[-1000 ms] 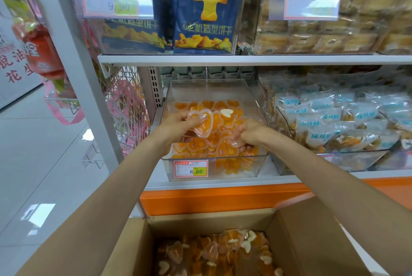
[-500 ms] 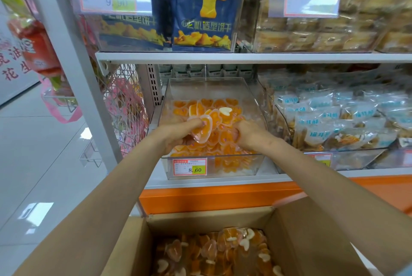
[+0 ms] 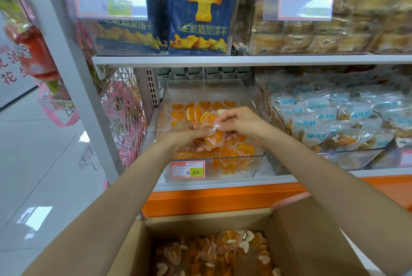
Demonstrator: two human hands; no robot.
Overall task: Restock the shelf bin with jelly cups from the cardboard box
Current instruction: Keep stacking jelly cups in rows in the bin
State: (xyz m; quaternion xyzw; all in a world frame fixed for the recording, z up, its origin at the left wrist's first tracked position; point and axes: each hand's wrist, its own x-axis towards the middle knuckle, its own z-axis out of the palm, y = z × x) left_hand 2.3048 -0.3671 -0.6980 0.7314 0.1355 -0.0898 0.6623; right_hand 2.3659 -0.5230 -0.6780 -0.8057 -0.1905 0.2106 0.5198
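Evidently both grips are working one small bunch of jelly cups (image 3: 210, 125). The left grip (image 3: 186, 139) cradles it from below with fingers curled under the orange cups, while the right grip (image 3: 242, 123) pinches the clear rim of the top cup between thumb and fingertips. Held this way, directly over the shelf bin (image 3: 259, 159), the cups can probably be peeled off one at a time and laid flat rather than dropped in a heap. That looks like the step in hand. Beneath the grips the bin's floor is covered with cups, seemingly deeper toward the front wall under the wrists and thinner beyond the fingertips at the back.

Room is fair. The bin's side walls stand close on either side of the grips, and the shelf board (image 3: 245, 59) above leaves headroom over the knuckles. Past the wall to the right of the right grip sits a neighbouring bin of pale blue packets (image 3: 316, 117). Well below the forearms the cardboard box (image 3: 207, 222) stands open with many cups inside, so the restocking is judged far from finished.
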